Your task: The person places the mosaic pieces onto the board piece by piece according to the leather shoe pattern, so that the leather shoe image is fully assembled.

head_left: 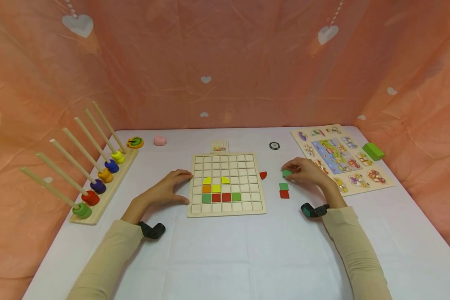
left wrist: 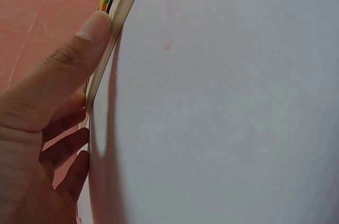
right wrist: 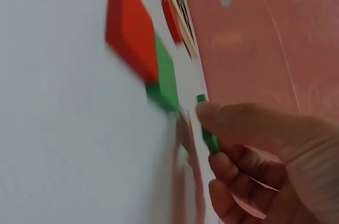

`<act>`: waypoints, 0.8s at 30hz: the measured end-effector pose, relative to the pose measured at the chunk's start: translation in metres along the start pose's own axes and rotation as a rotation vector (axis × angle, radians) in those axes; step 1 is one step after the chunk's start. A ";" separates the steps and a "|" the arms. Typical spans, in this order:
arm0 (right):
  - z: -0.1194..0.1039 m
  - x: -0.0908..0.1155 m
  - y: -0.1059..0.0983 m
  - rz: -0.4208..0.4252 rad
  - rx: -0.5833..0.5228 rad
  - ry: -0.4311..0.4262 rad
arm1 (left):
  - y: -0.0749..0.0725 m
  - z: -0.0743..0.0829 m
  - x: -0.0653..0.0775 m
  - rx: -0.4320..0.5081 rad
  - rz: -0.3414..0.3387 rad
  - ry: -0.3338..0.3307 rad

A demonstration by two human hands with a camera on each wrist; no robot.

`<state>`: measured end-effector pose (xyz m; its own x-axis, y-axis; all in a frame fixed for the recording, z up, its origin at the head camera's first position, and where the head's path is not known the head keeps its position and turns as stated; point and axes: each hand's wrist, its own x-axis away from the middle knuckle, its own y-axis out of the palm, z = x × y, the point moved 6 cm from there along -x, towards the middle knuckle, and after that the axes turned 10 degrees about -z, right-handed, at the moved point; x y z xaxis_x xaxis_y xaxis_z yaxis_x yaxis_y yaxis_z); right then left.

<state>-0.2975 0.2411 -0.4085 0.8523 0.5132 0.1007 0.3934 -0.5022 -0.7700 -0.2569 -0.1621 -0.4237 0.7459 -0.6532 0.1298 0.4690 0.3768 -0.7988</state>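
My left hand (head_left: 168,187) rests against the left edge of a wooden grid board (head_left: 226,210), thumb and fingertips spread along it. The left wrist view shows the thumb (left wrist: 95,28) on the board's rim. Set into the grid are yellow, orange, green and red tiles. Right of the board, my right hand (head_left: 303,171) pinches a green square tile (right wrist: 208,131) between thumb and fingers, just over the tablecloth. Nearer the front lie another green square (head_left: 283,186) and a red square (head_left: 284,194), touching. A red quarter-round tile (head_left: 263,175) lies by the board's right edge.
A small pattern card (head_left: 219,146) lies behind the board. To the left stands a peg rack (head_left: 108,183) with coloured rings. A picture puzzle (head_left: 339,160) and a green block (head_left: 373,151) are at the right. A round chip (head_left: 274,146) and a pink lump (head_left: 159,141) lie at the back.
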 end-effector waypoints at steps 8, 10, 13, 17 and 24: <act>-0.042 -0.015 0.023 -0.038 -0.022 -0.187 | 0.000 0.001 0.001 0.000 -0.004 0.000; -0.055 -0.018 0.030 -0.061 -0.027 -0.229 | 0.000 0.001 0.001 0.004 -0.003 0.001; -0.070 -0.020 0.042 -0.107 -0.042 -0.268 | 0.000 0.001 0.000 0.004 -0.006 0.001; -0.085 -0.023 0.058 -0.167 -0.059 -0.291 | 0.000 0.001 0.000 0.001 -0.007 0.001; -0.097 -0.028 0.082 -0.243 -0.038 -0.307 | -0.001 0.003 0.001 0.017 -0.011 -0.011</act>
<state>-0.2562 0.1181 -0.4133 0.5922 0.8018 0.0800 0.5889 -0.3629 -0.7222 -0.2550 -0.1612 -0.4215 0.7460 -0.6500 0.1450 0.4850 0.3810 -0.7872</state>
